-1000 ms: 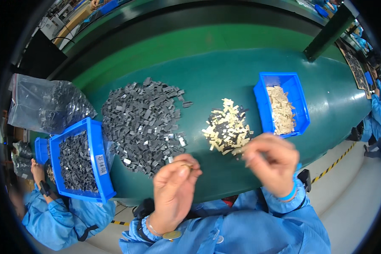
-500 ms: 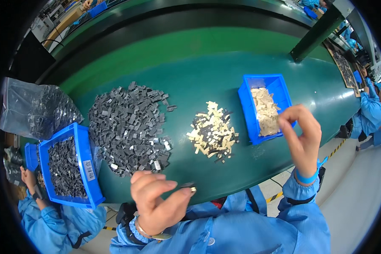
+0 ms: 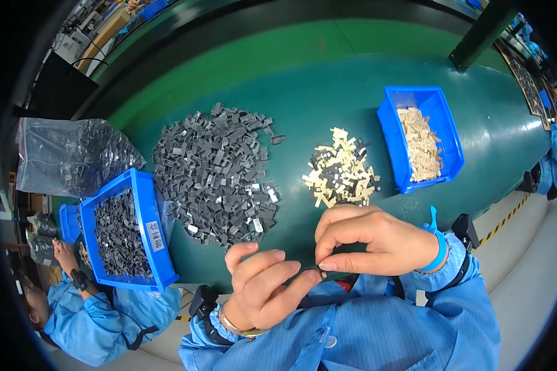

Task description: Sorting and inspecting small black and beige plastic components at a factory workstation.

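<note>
My left hand (image 3: 269,287) is closed in a pinch at the table's near edge, holding a small dark plastic part (image 3: 322,272) with a pale spot on it. The fingers cover most of this part. Coming in from the right, my right hand (image 3: 377,241) has its thumb and forefinger pressed together right at the same part. Whatever those fingertips hold is too small to make out. Just beyond the right hand lies a small mixed pile of cream and black pieces (image 3: 340,170). A large heap of dark grey plastic parts (image 3: 213,173) spreads beyond my left hand.
At the right stands a blue bin (image 3: 455,148) with pale flat pieces (image 3: 422,145). To the left are a blue bin (image 3: 161,250) of dark parts and a clear plastic bag (image 3: 74,154). A co-worker (image 3: 99,315) sits left; a green post (image 3: 486,37) rises far right.
My right hand has come from beside the right-hand blue bin to meet my left hand at the small dark part. The whole view has shifted, so the table's contents appear farther right.
</note>
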{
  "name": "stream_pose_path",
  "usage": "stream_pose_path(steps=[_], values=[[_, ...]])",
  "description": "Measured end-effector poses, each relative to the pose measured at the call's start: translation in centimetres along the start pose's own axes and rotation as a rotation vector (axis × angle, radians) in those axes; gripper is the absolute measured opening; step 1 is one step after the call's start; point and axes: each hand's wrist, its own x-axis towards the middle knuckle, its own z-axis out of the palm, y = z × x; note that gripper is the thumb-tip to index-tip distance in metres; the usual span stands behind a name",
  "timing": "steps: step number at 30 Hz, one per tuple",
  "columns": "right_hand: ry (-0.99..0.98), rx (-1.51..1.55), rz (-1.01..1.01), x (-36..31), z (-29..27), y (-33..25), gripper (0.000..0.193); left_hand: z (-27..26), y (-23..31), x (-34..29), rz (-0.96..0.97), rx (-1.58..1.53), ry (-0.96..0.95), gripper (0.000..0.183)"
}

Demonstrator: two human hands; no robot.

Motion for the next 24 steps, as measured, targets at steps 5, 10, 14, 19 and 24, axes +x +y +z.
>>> stream_pose_path(steps=[5,10,14,19,24], values=[[0.011,-0.053,-0.039,0.1,0.2,0.2,0.008,0.0,-0.6,0.3,-0.030,-0.002,-0.059,0.031],[0.333,-0.205,-0.053,-0.1,1.2,1.1,0.006,0.0,-2.0,1.1,-0.177,0.100,-0.178,0.041],[0.620,-0.162,-0.093,-0.5,0.8,1.6,0.005,0.1,-2.9,-0.4,-0.315,0.246,-0.122,0.035],[0.674,-0.125,-0.107,-0.3,1.4,2.0,0.006,1.3,-3.0,1.2,-0.320,0.355,-0.178,0.027],[0.687,-0.130,-0.113,-0.5,1.4,2.1,0.007,3.1,-3.6,1.8,-0.373,0.452,-0.300,0.022]])
